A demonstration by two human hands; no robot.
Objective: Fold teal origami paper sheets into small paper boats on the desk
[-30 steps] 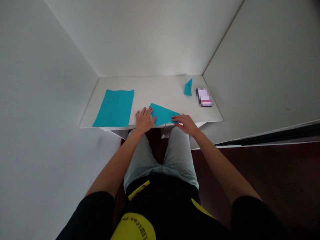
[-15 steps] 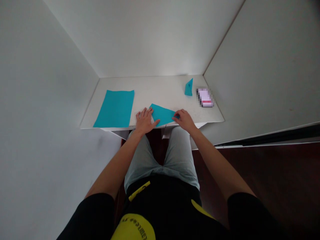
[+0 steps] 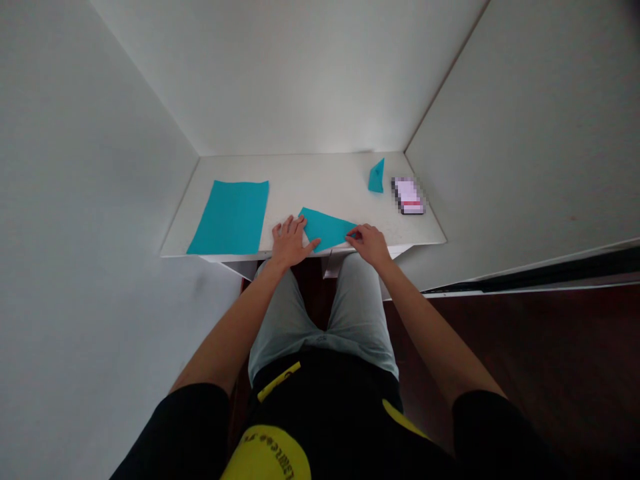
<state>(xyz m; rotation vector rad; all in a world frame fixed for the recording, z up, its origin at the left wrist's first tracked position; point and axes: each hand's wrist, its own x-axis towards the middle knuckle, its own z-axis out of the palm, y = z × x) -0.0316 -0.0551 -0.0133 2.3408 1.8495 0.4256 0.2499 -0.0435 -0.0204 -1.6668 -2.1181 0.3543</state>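
Observation:
A folded teal paper (image 3: pixel 326 229) lies near the front edge of the white table (image 3: pixel 310 180). My left hand (image 3: pixel 289 241) rests flat on the paper's left end, fingers spread, pinning it down. At the paper's right tip sits my right hand (image 3: pixel 370 243), fingers curled and pinching the corner. A flat teal sheet (image 3: pixel 229 216) lies to the left of my left hand.
A small folded teal piece (image 3: pixel 377 176) stands at the back right of the table. A pixelated phone-like object (image 3: pixel 409 195) lies beside it. White walls enclose the table on three sides. Dark wooden floor (image 3: pixel 525 347) spreads to the right.
My right hand went from lying flat at the paper's right end to curling and pinching its right tip. My left hand stayed put on the left end.

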